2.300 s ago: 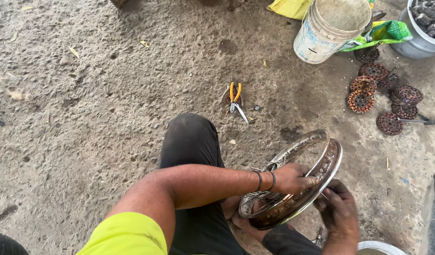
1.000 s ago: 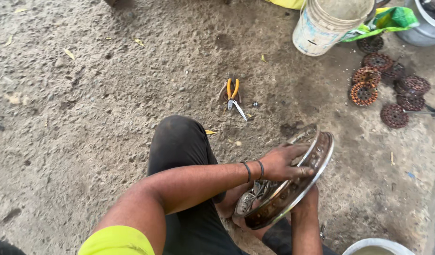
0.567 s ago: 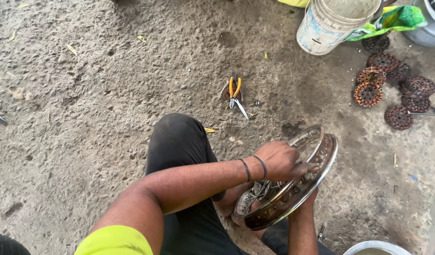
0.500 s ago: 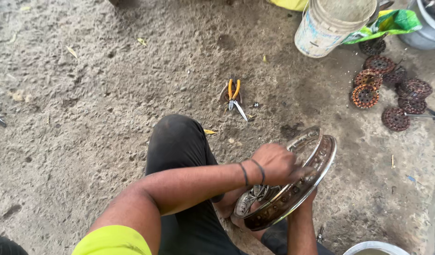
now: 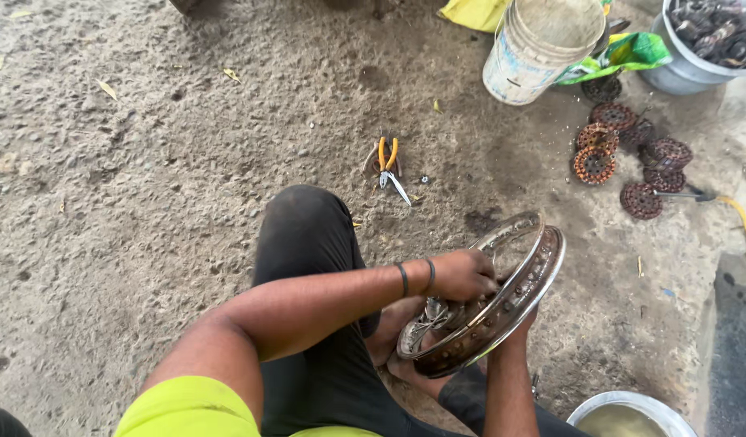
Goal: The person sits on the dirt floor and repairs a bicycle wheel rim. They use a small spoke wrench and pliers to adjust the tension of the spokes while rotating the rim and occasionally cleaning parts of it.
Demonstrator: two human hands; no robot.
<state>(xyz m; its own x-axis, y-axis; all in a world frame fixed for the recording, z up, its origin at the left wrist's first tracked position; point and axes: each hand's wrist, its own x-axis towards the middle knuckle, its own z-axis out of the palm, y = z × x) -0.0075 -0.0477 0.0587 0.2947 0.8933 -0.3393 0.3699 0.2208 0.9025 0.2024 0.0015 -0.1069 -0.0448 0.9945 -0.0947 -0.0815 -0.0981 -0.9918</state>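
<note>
Rust-spotted chrome wheel rim (image 5: 502, 311), round and drilled with spoke holes, stands tilted on its edge between my knees, low and right of centre in the head view. My left hand (image 5: 464, 275) is folded over its near upper edge, fingers curled shut on the metal, two dark bands at the wrist. My right hand (image 5: 525, 322) comes up from below on the rim's far side; most of it is hidden behind the metal, so I cannot tell whether its fingers are closed or apart. My black-trousered knee (image 5: 304, 235) sits just left of the rim.

On the gritty dirt ground (image 5: 146, 162) ahead lie orange-handled pliers (image 5: 387, 160), well apart from the rim. Farther right, a cluster of rusty round toothed discs (image 5: 624, 158) rests near a dirty white plastic bucket (image 5: 539, 48) and a grey tub of dark parts (image 5: 701, 40). A shiny metal bowl (image 5: 628, 414) shows at the bottom right edge.
</note>
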